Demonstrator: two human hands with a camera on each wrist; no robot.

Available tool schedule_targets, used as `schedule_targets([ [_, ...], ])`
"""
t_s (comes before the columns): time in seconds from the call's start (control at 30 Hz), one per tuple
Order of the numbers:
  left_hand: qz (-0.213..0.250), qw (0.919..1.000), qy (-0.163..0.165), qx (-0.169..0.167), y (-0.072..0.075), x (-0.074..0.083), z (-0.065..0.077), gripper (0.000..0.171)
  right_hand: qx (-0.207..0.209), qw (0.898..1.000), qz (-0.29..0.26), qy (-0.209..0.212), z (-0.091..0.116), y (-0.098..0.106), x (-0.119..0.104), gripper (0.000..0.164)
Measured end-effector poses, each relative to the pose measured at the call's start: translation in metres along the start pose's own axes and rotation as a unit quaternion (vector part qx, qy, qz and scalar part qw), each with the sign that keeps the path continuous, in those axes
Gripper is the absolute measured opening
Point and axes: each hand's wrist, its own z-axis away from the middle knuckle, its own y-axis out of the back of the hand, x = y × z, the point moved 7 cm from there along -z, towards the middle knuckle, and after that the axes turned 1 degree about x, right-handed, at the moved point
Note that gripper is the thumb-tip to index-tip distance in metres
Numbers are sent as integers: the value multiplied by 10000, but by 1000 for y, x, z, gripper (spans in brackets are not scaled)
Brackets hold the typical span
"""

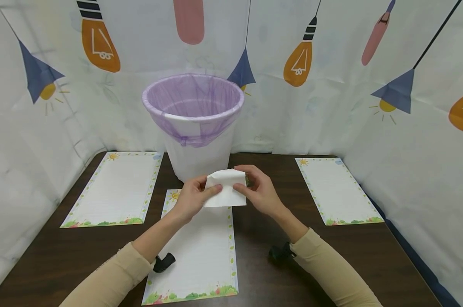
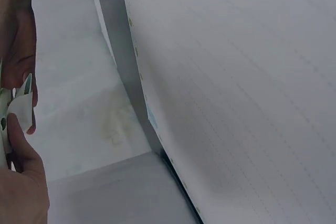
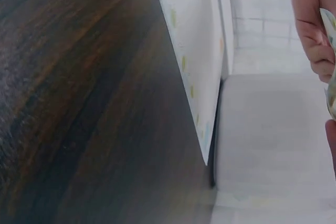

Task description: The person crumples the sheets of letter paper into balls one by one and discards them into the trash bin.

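Note:
Both hands hold a folded sheet of paper between them, raised over the far part of the middle sheet. My left hand pinches its left edge, thumb on the near face and fingers behind. On the right edge, my right hand grips with the thumb on the front and curled fingers at the back. A plain white face points toward me; coloured print shows on the other side by the right fingers. In the left wrist view the folded paper is at the left border, its layers partly apart.
A white bin with a purple bag over its rim stands behind the hands. Bordered sheets lie at the left, middle and right of the dark wooden table. A printed curtain surrounds the table.

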Motion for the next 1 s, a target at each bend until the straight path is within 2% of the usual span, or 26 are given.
schedule_targets([
  [0.17, -86, 9996, -248, -107, 0, 2, 0, 30, -97, 9999, 138, -23, -2, 0, -2, 45],
  [0.37, -173, 9976, -615, -248, 1, 8, -1, 25, -257, 9991, 67, -333, 2, 0, 16, 43],
  [0.57, -152, 9947, -968, -305, -1, 16, -3, 22, -338, 9987, -57, -389, 3, -1, 20, 35],
  [0.87, -213, 9927, -1137, -336, -3, 18, -5, 19, 251, 9971, -462, -557, 5, 0, 21, 19],
  [1.0, -179, 9933, -1096, -309, -1, 13, -8, 18, 338, 9909, -973, -863, 8, -1, 29, 12],
])
